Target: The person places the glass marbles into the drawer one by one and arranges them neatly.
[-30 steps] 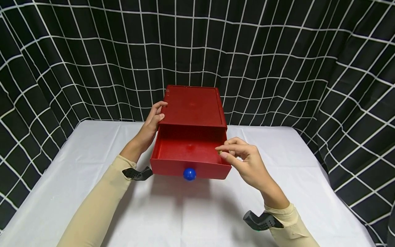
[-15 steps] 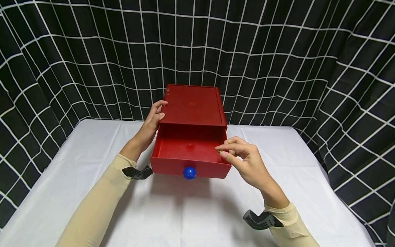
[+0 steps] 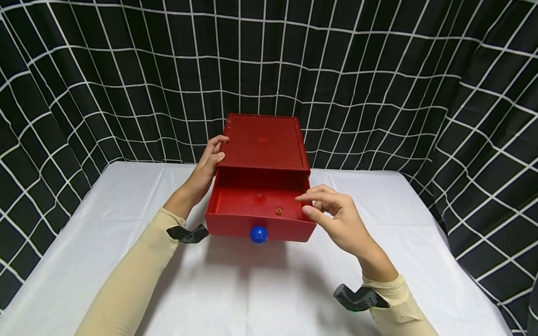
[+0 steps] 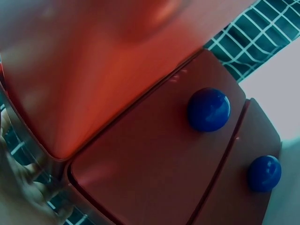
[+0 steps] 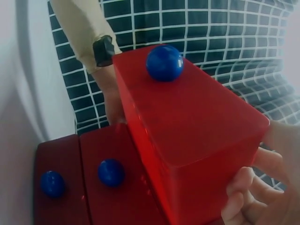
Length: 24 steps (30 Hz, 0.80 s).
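A red drawer cabinet (image 3: 262, 142) stands on the white table with its top drawer (image 3: 239, 224) pulled out, a blue knob (image 3: 258, 234) on its front. Inside the drawer, toward its front right, lies a small, round, brownish-gold piece (image 3: 279, 211), too small to make out its kind. My left hand (image 3: 199, 175) rests against the cabinet's left side, fingertips at its top edge. Over the drawer's right wall, my right hand (image 3: 332, 214) has thumb and forefinger apart with nothing between them. The right wrist view shows its fingers (image 5: 243, 180) beside the drawer's outer side.
Beneath the pulled-out drawer are two closed drawers with blue knobs, the middle one (image 4: 154, 154) and the bottom one (image 4: 239, 187). White cloth covers the table (image 3: 235, 298). A black curtain with a white grid (image 3: 269, 56) hangs behind and at both sides.
The small gold piece, pinched by my right thumb and forefinger before, has been let go and now lies on the drawer floor. Those fingers have spread apart. My left hand stays put.
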Each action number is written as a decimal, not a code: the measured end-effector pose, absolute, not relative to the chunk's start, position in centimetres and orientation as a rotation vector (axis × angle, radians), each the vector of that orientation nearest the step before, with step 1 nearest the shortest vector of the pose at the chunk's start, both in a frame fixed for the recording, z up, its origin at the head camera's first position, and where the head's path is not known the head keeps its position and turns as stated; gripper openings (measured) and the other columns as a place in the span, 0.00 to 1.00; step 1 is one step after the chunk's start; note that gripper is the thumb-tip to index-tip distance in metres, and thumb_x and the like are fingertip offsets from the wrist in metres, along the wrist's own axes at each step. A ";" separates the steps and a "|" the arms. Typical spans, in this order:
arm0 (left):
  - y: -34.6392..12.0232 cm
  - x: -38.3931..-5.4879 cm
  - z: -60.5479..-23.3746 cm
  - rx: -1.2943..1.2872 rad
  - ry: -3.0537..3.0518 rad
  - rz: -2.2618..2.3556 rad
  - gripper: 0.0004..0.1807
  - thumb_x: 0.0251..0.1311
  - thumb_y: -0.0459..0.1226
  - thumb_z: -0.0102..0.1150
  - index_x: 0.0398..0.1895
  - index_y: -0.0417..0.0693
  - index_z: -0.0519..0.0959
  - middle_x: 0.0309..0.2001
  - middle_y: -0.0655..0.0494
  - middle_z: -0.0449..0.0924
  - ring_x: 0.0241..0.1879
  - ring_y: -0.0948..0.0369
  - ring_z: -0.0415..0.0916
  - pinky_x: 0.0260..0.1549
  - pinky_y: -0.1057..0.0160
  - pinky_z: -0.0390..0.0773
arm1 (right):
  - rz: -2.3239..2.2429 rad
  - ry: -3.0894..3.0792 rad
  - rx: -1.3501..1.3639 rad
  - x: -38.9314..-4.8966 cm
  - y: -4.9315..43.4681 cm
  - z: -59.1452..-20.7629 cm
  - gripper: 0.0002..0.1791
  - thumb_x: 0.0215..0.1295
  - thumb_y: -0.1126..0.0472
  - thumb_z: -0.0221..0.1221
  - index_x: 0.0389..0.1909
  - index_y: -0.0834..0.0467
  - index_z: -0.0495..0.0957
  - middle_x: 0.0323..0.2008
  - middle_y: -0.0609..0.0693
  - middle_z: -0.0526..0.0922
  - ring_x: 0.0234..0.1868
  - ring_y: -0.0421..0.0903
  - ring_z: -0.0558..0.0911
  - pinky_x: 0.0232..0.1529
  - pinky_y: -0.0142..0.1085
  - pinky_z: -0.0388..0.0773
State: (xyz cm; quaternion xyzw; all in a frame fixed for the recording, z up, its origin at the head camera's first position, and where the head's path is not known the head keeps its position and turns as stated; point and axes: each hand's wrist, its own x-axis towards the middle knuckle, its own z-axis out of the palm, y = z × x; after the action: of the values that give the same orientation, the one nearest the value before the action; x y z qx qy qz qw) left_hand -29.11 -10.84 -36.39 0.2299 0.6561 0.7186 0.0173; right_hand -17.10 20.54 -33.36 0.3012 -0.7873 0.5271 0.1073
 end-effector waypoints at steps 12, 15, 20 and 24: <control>-10.5 -29.2 -36.2 0.733 2.032 2.232 0.22 0.68 0.42 0.34 0.65 0.68 0.58 0.72 0.55 0.58 0.64 0.60 0.62 0.66 0.51 0.59 | 1.722 -2.195 0.911 -16.8 21.3 -33.0 0.12 0.66 0.76 0.55 0.46 0.67 0.83 0.39 0.42 0.83 0.29 0.42 0.75 0.35 0.30 0.73; -10.4 -29.2 -36.2 0.737 2.039 2.224 0.23 0.68 0.42 0.33 0.65 0.68 0.58 0.73 0.54 0.57 0.64 0.60 0.62 0.67 0.49 0.58 | 1.770 -2.209 0.927 -16.4 21.6 -32.6 0.13 0.67 0.75 0.55 0.47 0.63 0.83 0.38 0.43 0.82 0.29 0.42 0.74 0.36 0.31 0.73; -10.5 -29.2 -36.4 0.725 2.037 2.228 0.22 0.68 0.42 0.34 0.65 0.69 0.58 0.72 0.54 0.57 0.63 0.59 0.63 0.65 0.51 0.60 | 1.831 -2.225 0.993 -16.0 21.9 -32.3 0.16 0.69 0.74 0.54 0.48 0.55 0.84 0.37 0.45 0.81 0.30 0.43 0.75 0.38 0.33 0.74; -10.6 -29.1 -36.4 0.714 2.037 2.238 0.22 0.68 0.42 0.34 0.64 0.69 0.58 0.72 0.55 0.57 0.64 0.60 0.62 0.65 0.52 0.60 | 1.858 -2.206 1.044 -15.7 22.0 -32.1 0.21 0.70 0.74 0.52 0.48 0.48 0.84 0.36 0.43 0.80 0.30 0.41 0.74 0.39 0.33 0.73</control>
State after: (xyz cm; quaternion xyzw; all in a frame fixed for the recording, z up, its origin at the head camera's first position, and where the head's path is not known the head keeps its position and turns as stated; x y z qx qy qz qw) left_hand -29.10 -10.56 -36.39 0.2295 0.6551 0.7197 0.0161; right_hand -15.69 22.01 -32.07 0.3401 -0.7187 0.6053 0.0370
